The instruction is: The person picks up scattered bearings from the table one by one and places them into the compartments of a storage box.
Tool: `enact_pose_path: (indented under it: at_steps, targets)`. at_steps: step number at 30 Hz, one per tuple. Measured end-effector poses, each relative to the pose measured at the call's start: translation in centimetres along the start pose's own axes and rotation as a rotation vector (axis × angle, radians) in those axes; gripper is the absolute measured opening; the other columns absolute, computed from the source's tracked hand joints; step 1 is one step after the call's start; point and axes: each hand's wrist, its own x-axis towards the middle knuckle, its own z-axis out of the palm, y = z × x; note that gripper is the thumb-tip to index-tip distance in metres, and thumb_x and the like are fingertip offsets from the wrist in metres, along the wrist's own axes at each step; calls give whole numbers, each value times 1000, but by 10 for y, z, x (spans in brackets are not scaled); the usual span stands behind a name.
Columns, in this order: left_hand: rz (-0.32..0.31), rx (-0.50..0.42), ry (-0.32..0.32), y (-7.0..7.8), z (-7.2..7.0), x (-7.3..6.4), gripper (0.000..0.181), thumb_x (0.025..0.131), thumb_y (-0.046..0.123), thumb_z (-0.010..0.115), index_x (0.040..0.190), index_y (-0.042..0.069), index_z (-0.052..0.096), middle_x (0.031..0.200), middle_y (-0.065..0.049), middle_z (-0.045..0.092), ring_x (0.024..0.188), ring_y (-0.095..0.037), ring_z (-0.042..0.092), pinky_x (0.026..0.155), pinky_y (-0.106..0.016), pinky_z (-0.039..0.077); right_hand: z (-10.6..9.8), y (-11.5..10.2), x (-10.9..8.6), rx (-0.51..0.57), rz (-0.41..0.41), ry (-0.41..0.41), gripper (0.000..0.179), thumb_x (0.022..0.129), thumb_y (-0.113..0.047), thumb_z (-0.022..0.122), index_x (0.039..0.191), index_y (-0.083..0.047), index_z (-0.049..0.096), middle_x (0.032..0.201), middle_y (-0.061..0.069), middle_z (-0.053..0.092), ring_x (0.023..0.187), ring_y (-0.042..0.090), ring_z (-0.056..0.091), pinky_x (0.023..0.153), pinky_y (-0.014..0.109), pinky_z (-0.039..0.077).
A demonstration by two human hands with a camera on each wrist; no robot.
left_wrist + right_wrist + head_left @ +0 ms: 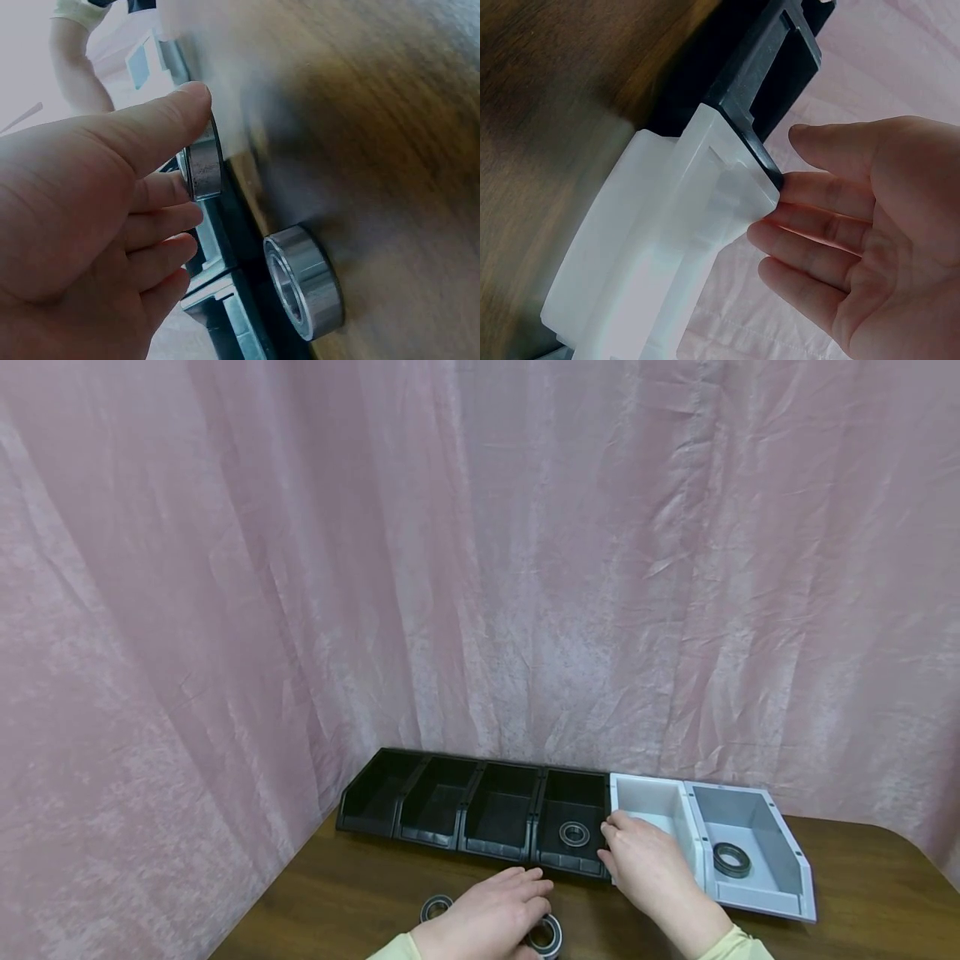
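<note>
My left hand (487,917) pinches a ball bearing (205,166) between thumb and fingers, low over the table front. The head view has this ring (555,937) at the thumb side of that hand. A second bearing (306,283) lies on the table to the left, partly behind the hand in the head view. My right hand (647,863) holds nothing; its fingers are extended with the tips at the edge where a black bin (739,105) meets a white bin (656,225). Inside that black bin lies another bearing (574,834), just left of the right fingertips.
Several black bins (463,827) stand in a row along the table's back, joined on the right by the white bin and a grey bin (797,860). A dark-edged bearing (731,860) lies in the grey bin. Behind the brown table (330,902) hangs a pink curtain (480,568).
</note>
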Motion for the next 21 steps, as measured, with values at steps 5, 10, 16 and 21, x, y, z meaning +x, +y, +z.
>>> enact_pose_path:
  at_steps: [5, 10, 16, 21]
  targets:
    - [-8, -19, 24, -1, -5, -1, 47, 99, 48, 84, 133, 17, 76, 153, -3, 66, 149, -18, 55, 123, -35, 44, 0, -1, 1, -4, 5, -9, 31, 88, -21, 94, 106, 0, 80, 99, 8, 69, 83, 27, 72, 75, 43, 63]
    - [-27, -4, 53, -1, -9, -3, 49, 97, 53, 84, 131, 19, 76, 152, -3, 66, 149, -19, 55, 123, -37, 44, 1, 0, 0, -14, -6, 1, 31, 87, -21, 95, 105, -1, 80, 98, 7, 68, 82, 25, 71, 75, 42, 63]
    - [-38, -32, 66, -1, -14, -7, 48, 98, 53, 83, 130, 18, 76, 154, -5, 65, 150, -20, 54, 124, -38, 43, 0, -1, -1, -2, -12, 19, 29, 87, -19, 95, 104, -1, 79, 96, 6, 67, 80, 25, 70, 73, 42, 62]
    - [-51, -23, 92, -1, -20, -8, 50, 98, 53, 83, 132, 16, 75, 155, -7, 64, 150, -21, 55, 124, -40, 44, -1, -1, 0, 4, -20, 15, 31, 87, -18, 94, 106, 1, 79, 99, 8, 68, 83, 26, 71, 76, 42, 63]
